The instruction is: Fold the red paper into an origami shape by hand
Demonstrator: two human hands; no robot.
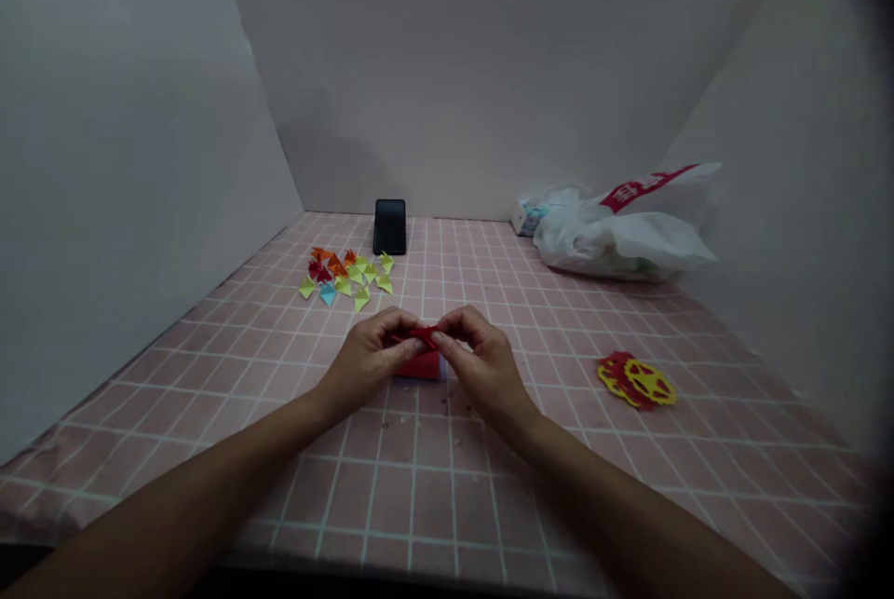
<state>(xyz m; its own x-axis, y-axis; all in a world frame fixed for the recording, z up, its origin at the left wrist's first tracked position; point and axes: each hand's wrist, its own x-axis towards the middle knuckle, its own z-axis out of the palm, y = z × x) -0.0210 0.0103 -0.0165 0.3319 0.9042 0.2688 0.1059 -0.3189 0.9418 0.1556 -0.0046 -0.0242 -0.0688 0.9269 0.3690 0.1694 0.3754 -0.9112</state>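
Observation:
Between my hands is a small folded piece of red paper (425,335), pinched at both ends. My left hand (370,352) closes thumb and fingers on its left side. On its right side, my right hand (481,359) grips it with thumb and fingertips. Just beneath the hands lies a stack of red paper (417,366) with a pale edge, partly hidden by the left hand. Farther off to the left sit several small folded paper figures (356,273) in yellow-green, orange, red and blue.
A dark phone (389,226) leans at the back. A white plastic bag (621,231) and a tissue pack (529,216) lie at the back right. Red and yellow paper cut-outs (637,381) rest at the right on the pink checked tablecloth (419,506). Walls enclose the sides and back.

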